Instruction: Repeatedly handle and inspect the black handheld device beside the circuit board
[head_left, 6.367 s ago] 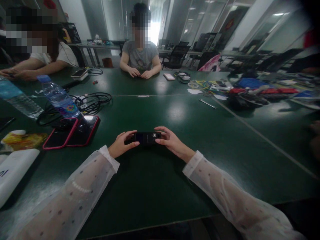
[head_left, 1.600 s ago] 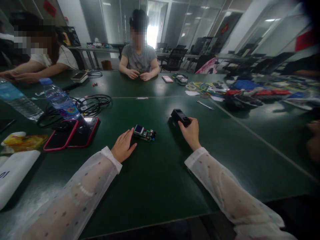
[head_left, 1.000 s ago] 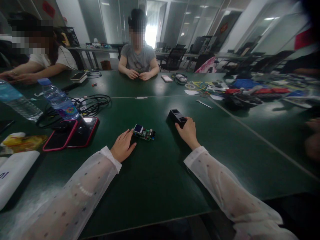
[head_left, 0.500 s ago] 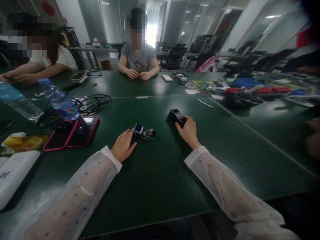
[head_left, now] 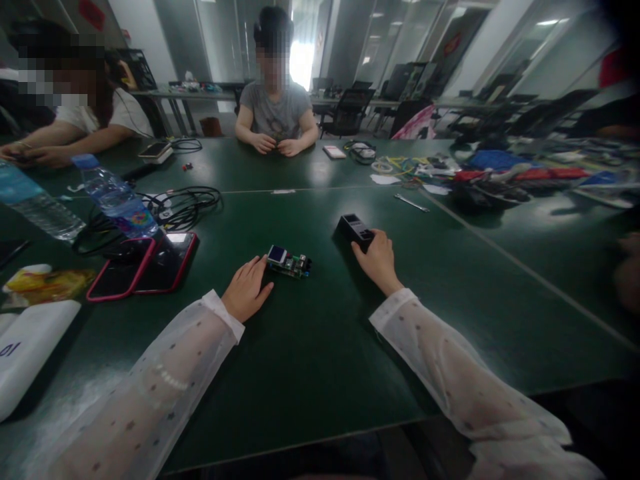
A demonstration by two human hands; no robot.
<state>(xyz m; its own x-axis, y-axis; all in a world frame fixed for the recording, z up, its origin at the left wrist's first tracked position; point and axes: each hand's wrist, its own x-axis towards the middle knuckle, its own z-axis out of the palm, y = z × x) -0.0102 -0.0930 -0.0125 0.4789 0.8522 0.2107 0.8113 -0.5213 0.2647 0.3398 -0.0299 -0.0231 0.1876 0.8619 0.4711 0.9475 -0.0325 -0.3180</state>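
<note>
On the green table (head_left: 310, 360) lies a small circuit board (head_left: 291, 261) with a little screen at its left end. My left hand (head_left: 246, 290) rests flat beside it, thumb apart, its fingertips at the board's left edge. To the right is a black box-shaped device (head_left: 354, 229) with a grey face. My right hand (head_left: 379, 260) grips the near right end of this device, with thumb and fingers on either side. The device stays on the tabletop. Part of its near end is hidden by the fingers.
Two bottles (head_left: 117, 200), black cables (head_left: 195, 203) and red-edged phones (head_left: 167, 263) lie at left. A wrench (head_left: 411, 203) and a pile of wires and tools (head_left: 515, 177) are at right. Across the table sits a person (head_left: 277, 117); another person (head_left: 107, 127) sits at far left.
Both hands and the objects they touch stay in place. The view has shifted very slightly.
</note>
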